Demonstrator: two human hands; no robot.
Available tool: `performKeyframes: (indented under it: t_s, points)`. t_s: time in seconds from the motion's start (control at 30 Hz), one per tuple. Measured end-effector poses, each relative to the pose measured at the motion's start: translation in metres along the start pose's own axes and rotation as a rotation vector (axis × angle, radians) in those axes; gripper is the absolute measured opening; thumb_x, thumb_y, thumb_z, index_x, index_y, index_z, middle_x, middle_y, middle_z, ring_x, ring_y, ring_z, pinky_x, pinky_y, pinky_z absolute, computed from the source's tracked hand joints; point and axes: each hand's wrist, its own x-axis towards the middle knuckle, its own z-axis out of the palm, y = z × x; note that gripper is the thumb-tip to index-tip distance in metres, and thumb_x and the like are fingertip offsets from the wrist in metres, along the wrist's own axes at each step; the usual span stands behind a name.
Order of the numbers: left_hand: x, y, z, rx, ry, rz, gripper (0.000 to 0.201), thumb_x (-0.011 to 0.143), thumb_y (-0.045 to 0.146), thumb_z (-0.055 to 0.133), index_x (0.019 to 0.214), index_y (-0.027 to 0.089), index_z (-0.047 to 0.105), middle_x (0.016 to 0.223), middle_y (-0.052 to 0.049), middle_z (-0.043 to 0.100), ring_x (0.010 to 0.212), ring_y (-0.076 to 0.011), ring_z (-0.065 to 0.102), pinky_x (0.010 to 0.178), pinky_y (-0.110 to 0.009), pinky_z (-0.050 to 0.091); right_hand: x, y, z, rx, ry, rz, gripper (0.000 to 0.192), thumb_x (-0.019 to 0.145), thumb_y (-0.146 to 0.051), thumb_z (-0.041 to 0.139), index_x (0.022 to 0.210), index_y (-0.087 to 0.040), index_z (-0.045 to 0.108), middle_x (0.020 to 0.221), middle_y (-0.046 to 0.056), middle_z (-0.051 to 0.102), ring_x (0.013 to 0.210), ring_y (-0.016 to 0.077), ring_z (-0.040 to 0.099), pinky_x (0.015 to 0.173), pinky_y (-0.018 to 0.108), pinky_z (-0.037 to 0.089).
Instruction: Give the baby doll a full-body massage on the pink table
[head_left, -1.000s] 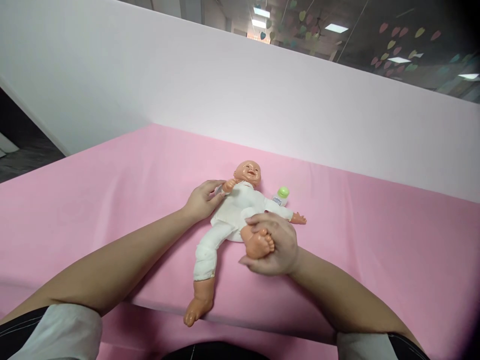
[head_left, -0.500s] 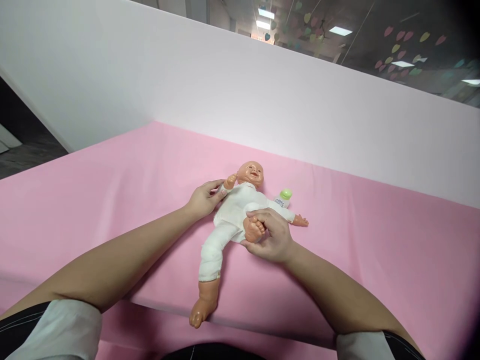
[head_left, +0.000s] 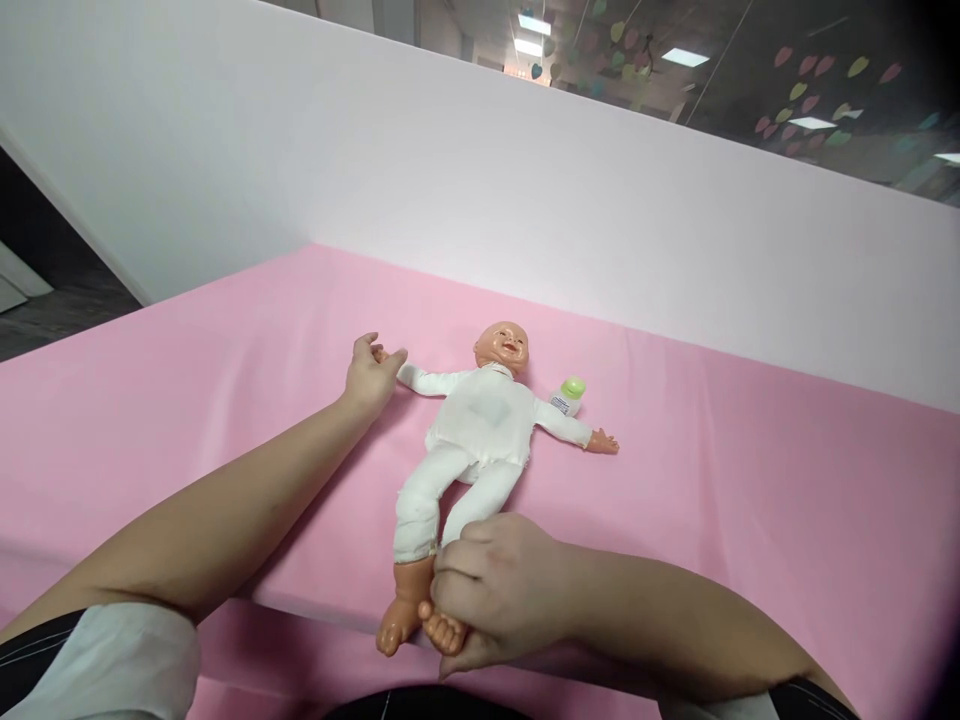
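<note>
A baby doll (head_left: pixel 484 415) with a white cloth body lies face up on the pink-covered table (head_left: pixel 300 320), its head toward the wall. My left hand (head_left: pixel 372 374) is closed around the doll's hand on the left and holds that arm stretched out sideways. Down by the near edge, my right hand (head_left: pixel 502 585) wraps around the doll's foot (head_left: pixel 444 630) on the right, toes showing below my fingers. The other foot (head_left: pixel 403 610) rests beside it, untouched. Both doll legs point toward me.
A small bottle with a green cap (head_left: pixel 572 388) stands beside the doll's arm on the right. Behind the table rises a white wall (head_left: pixel 562 190), with a window (head_left: pixel 735 80) bearing heart-shaped stickers above it.
My left hand has pulled the doll's arm outward to the left, away from its chest. My right hand has brought the bent leg down toward me, so it is now straight.
</note>
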Motion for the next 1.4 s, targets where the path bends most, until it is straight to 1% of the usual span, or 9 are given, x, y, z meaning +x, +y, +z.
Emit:
performKeyframes:
  t_s: [0.33, 0.57, 0.7, 0.8, 0.9, 1.0, 1.1, 1.27, 1.4]
  points:
    - [-0.012, 0.013, -0.006, 0.502, -0.070, 0.220, 0.051, 0.092, 0.039, 0.063, 0.139, 0.020, 0.068, 0.155, -0.020, 0.059, 0.146, -0.0425, 0.054, 0.127, -0.061, 0.039, -0.002, -0.003, 0.017, 0.036, -0.222, 0.056, 0.052, 0.100, -0.070, 0.065, 0.107, -0.019, 0.069, 0.095, 0.004, 0.074, 0.073, 0.0198, 0.060, 0.069, 0.036, 0.050]
    - [-0.034, 0.022, 0.000, 0.378, -0.048, 0.477, 0.041, 0.096, 0.043, 0.058, 0.130, 0.023, 0.070, 0.161, -0.016, 0.055, 0.155, -0.0362, 0.047, 0.133, -0.056, 0.034, -0.004, 0.039, 0.003, 0.866, -0.280, 0.452, 0.078, 0.065, -0.081, 0.094, 0.111, -0.021, 0.073, 0.098, 0.001, 0.079, 0.073, 0.0132, 0.067, 0.072, 0.026, 0.054]
    - [-0.064, 0.034, 0.002, 0.206, -0.255, 0.648, 0.044, 0.097, 0.049, 0.060, 0.130, 0.023, 0.069, 0.159, -0.017, 0.056, 0.152, -0.0353, 0.052, 0.129, -0.055, 0.042, -0.013, 0.068, -0.006, 1.282, -0.062, 0.692, 0.079, 0.067, -0.082, 0.092, 0.109, -0.018, 0.069, 0.093, 0.004, 0.080, 0.058, 0.0105, 0.062, 0.054, 0.023, 0.050]
    - [-0.081, 0.044, 0.007, 0.175, -0.434, 0.688, 0.055, 0.096, 0.054, 0.062, 0.140, 0.021, 0.067, 0.159, -0.020, 0.055, 0.152, -0.0379, 0.052, 0.128, -0.056, 0.043, -0.026, 0.087, -0.013, 1.080, 0.248, 0.834, 0.060, 0.087, -0.078, 0.079, 0.094, -0.021, 0.063, 0.073, -0.001, 0.071, 0.051, 0.0119, 0.057, 0.046, 0.024, 0.044]
    - [-0.086, 0.055, 0.016, 0.235, -0.515, 0.636, 0.065, 0.095, 0.059, 0.063, 0.146, 0.019, 0.065, 0.158, -0.021, 0.058, 0.151, -0.0408, 0.052, 0.129, -0.059, 0.040, -0.044, 0.103, -0.018, 0.562, 0.449, 0.930, 0.053, 0.095, -0.072, 0.074, 0.079, -0.024, 0.057, 0.060, -0.003, 0.060, 0.048, 0.0137, 0.052, 0.045, 0.028, 0.041]
    - [-0.086, 0.067, 0.031, 0.306, -0.546, 0.411, 0.068, 0.099, 0.065, 0.054, 0.143, 0.014, 0.065, 0.144, -0.025, 0.066, 0.138, -0.0435, 0.062, 0.120, -0.061, 0.046, -0.059, 0.114, -0.016, 0.206, 0.534, 1.023, 0.053, 0.101, -0.065, 0.070, 0.071, -0.026, 0.053, 0.056, -0.002, 0.058, 0.049, 0.0149, 0.051, 0.050, 0.031, 0.044]
    - [-0.091, 0.072, 0.046, 0.358, -0.490, 0.265, 0.066, 0.103, 0.064, 0.047, 0.138, 0.011, 0.066, 0.136, -0.028, 0.069, 0.133, -0.0451, 0.065, 0.114, -0.061, 0.048, -0.061, 0.121, -0.012, 0.181, 0.508, 1.085, 0.053, 0.109, -0.060, 0.058, 0.070, -0.024, 0.058, 0.055, 0.000, 0.059, 0.053, 0.0178, 0.058, 0.061, 0.034, 0.053]
    - [-0.112, 0.064, 0.060, 0.289, -0.437, 0.333, 0.062, 0.102, 0.057, 0.056, 0.145, 0.013, 0.062, 0.146, -0.026, 0.065, 0.143, -0.0423, 0.059, 0.122, -0.058, 0.042, -0.042, 0.122, -0.002, 0.307, 0.648, 1.166, 0.054, 0.108, -0.065, 0.058, 0.108, -0.013, 0.073, 0.084, 0.012, 0.078, 0.088, 0.0283, 0.079, 0.083, 0.041, 0.063]
    - [-0.119, 0.059, 0.062, 0.161, -0.449, 0.277, 0.066, 0.101, 0.059, 0.057, 0.148, 0.013, 0.059, 0.151, -0.025, 0.064, 0.147, -0.0410, 0.058, 0.124, -0.058, 0.042, -0.032, 0.111, 0.002, 0.401, 0.678, 1.208, 0.071, 0.099, -0.063, 0.070, 0.147, -0.012, 0.058, 0.128, 0.023, 0.079, 0.119, 0.0347, 0.079, 0.097, 0.048, 0.066]
